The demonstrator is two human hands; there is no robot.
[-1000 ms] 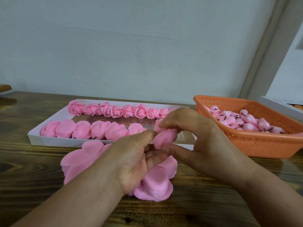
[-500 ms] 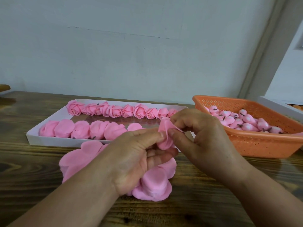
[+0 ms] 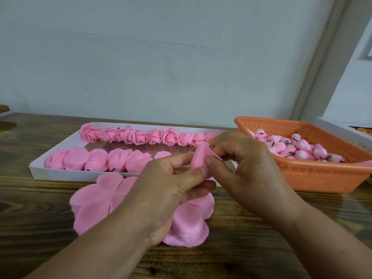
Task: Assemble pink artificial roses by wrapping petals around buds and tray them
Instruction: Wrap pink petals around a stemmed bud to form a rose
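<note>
Both hands meet above the table's middle on one part-made pink rose (image 3: 198,158). My left hand (image 3: 167,190) grips its base from below. My right hand (image 3: 245,164) pinches a petal against its right side with thumb and forefinger. The bud inside is hidden by the petals. Under the hands lies a pile of flat pink petal sheets (image 3: 94,204). Behind them a white tray (image 3: 38,170) holds a back row of finished roses (image 3: 138,136) and a front row of roses (image 3: 96,160) lying on their sides. An orange basket (image 3: 314,178) at the right holds several pink buds (image 3: 302,148) with dark stems.
The dark wooden table (image 3: 30,228) runs up to a pale wall. A white box edge (image 3: 338,127) shows behind the basket at the far right. A brown object (image 3: 4,108) sits at the far left edge.
My right hand has turned and drawn a petal up around the rose, which now stands more upright between the fingers. My left hand keeps its grip at the base.
</note>
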